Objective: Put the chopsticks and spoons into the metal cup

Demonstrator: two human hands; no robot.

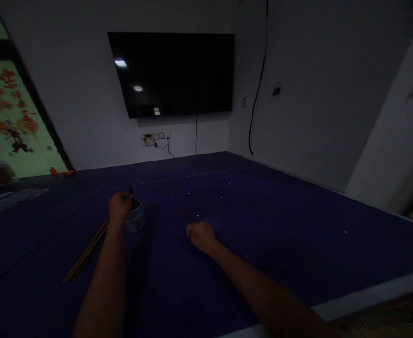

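My left hand (119,206) is closed, its thumb and fingers pinching a dark slim stick (132,195), perhaps a pen. The stick's lower end goes down into a pale cup with a perforated-looking side (135,221), which stands upright on the blue surface. Below that hand, several chopsticks or thin wooden sticks (87,253) lie side by side, partly covered by my forearm. My right hand (202,235) is curled into a loose fist low over the blue surface, right of the cup. Nothing shows in it, though its palm side is hidden.
Small white bits (221,197) are scattered across the blue surface (280,202). Clear plastic sheeting (9,202) and orange objects (53,171) lie at the far left. A wall-mounted television (178,70), sockets (157,137) and a hanging black cable (259,84) are behind.
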